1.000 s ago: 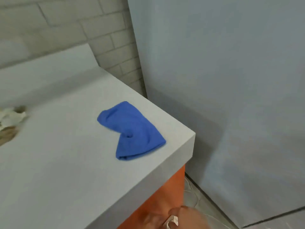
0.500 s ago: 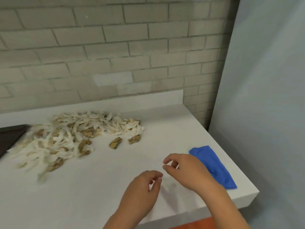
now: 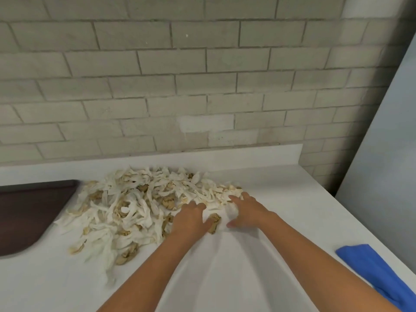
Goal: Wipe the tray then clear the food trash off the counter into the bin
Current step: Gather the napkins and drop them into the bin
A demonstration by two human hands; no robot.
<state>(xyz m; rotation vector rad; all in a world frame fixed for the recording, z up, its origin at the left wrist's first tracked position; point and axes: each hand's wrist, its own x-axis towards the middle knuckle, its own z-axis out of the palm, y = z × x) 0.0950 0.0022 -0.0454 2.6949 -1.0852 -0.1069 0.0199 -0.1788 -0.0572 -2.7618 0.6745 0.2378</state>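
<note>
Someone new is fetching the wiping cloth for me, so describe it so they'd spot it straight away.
Find the long white counter under the grey brick wall and follow it to its right end. Past the heap of white and brown food scraps, near the front edge, lies a folded blue cloth. It is the only blue thing there and lies clear of the scraps.

Tray (image 3: pixel 27 212) left on counter (image 3: pixel 292 199), food trash (image 3: pixel 126 206) just right, cloth (image 3: pixel 378 271) far right edge
</note>
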